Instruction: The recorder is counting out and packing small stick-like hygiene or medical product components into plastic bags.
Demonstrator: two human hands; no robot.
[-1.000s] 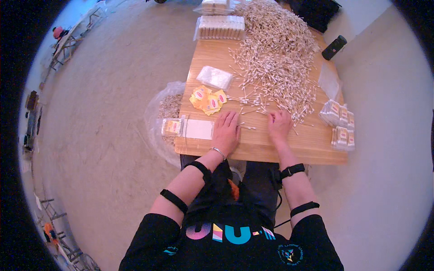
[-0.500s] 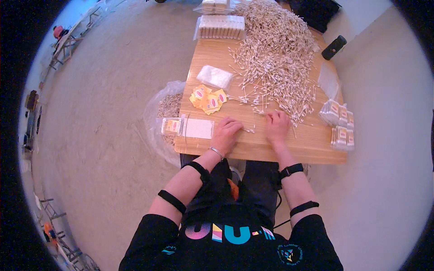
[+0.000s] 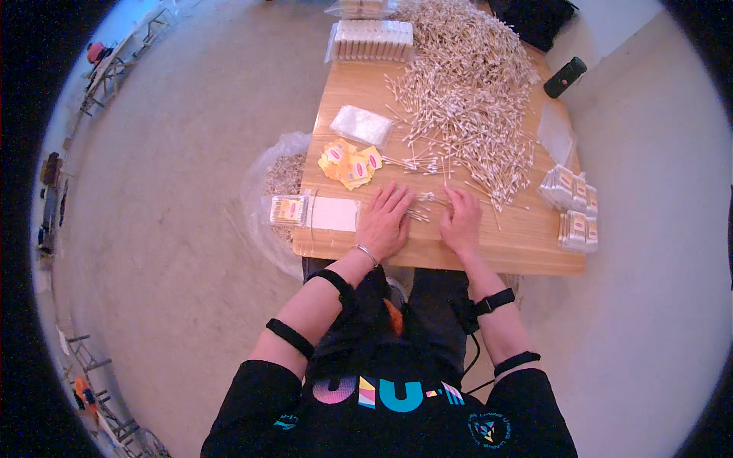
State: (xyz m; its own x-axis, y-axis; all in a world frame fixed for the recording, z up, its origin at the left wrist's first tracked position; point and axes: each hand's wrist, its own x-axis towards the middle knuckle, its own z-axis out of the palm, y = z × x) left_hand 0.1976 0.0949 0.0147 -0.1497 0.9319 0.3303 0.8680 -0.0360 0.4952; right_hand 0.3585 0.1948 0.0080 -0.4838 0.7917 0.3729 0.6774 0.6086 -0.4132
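Flanking loose swabs (image 3: 425, 198) mid-frame: left hand (image 3: 385, 222) flattish, right hand (image 3: 461, 220) part-curled, grip unclear; uneven pressure could skew them.

One view in here: left fisheye of a pair on the wearer's head, close above the shirt (image 3: 359, 431), facing down and forward over the worktop (image 3: 534, 252); floor (image 3: 191, 191) left, wall (image 3: 657, 244) right.

Big pink-and-teal lettering (image 3: 389, 391) across the black shirt (image 3: 385, 427) — small print rings its emblem (image 3: 489, 430) — and red oval labels mark the yellow cards (image 3: 350, 164) and left pack (image 3: 289, 210), too small to read.
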